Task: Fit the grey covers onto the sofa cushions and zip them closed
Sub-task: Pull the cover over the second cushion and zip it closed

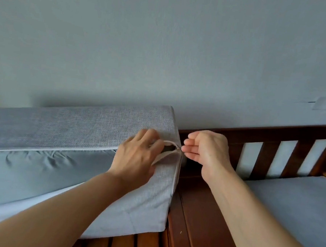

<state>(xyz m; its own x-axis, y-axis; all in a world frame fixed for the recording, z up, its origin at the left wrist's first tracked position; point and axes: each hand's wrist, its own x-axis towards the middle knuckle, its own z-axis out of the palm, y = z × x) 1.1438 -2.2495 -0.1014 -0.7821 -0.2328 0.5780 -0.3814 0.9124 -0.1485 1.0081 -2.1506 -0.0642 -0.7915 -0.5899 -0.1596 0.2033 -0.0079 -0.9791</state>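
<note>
1. Behind everything stands a plain pale blue-grey wall, with the dark wooden sofa frame running along its foot on the right side.
2. On the slats of that frame lies a long cushion, leaning back toward the wall and reaching from the left edge to the middle of the view.
3. Its grey cover wraps the top and the right end; along the front the opening gapes, showing smooth blue-grey inner fabric and a white strip beneath it.
4. One zip edge runs along the upper lip of the opening toward the right corner.
5. At that corner sits the small metal zip slider, right between the two hands.
6. Left hand rests on the cover just left of the slider, its fingers curled onto the fabric beside the zip edge and holding it there.
7. Right hand is just right of the corner, fingers bent, its fingertips meeting at the slider and pinching it.
8. Farther right, a second grey cushion lies flat on the frame, well apart from both hands.
</note>
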